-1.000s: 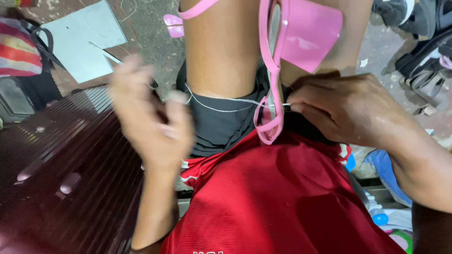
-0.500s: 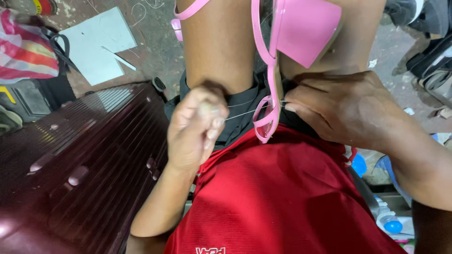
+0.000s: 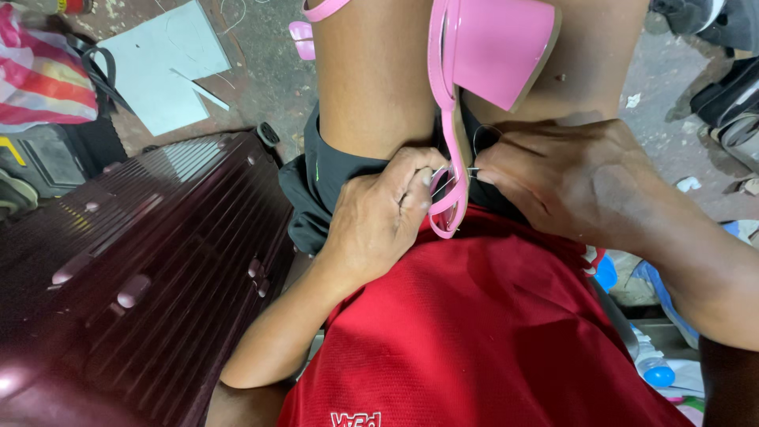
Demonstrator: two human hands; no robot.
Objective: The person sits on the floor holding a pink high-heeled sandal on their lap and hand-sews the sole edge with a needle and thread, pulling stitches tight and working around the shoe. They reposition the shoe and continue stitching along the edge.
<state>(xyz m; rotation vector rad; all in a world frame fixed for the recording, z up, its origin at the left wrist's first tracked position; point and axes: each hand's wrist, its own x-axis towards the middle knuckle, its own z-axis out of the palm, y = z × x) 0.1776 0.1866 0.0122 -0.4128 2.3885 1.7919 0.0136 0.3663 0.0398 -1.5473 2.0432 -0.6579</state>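
Observation:
A pink block-heeled shoe (image 3: 494, 47) is wedged between my bare knees, sole side toward me, with its thin strap (image 3: 451, 198) hanging down over my black shorts (image 3: 316, 182). My left hand (image 3: 383, 217) is closed against the left side of the strap, fingertips pinching it where a white thread (image 3: 443, 183) crosses. On the strap's right side, my right hand (image 3: 565, 186) pinches a small metal needle (image 3: 472, 169) with thumb and forefinger. My red shirt (image 3: 490, 332) fills the lower middle.
A ribbed maroon hard suitcase (image 3: 142, 269) lies at my left. A striped bag (image 3: 39, 71) and a grey cut sheet (image 3: 170, 67) lie on the concrete floor behind it. Dark bags (image 3: 727, 103) are at right; a blue-capped bottle (image 3: 656, 372) lies at lower right.
My left hand, stretched out to the left with the thread a second ago, has come back in to the strap. The right hand stayed at the strap.

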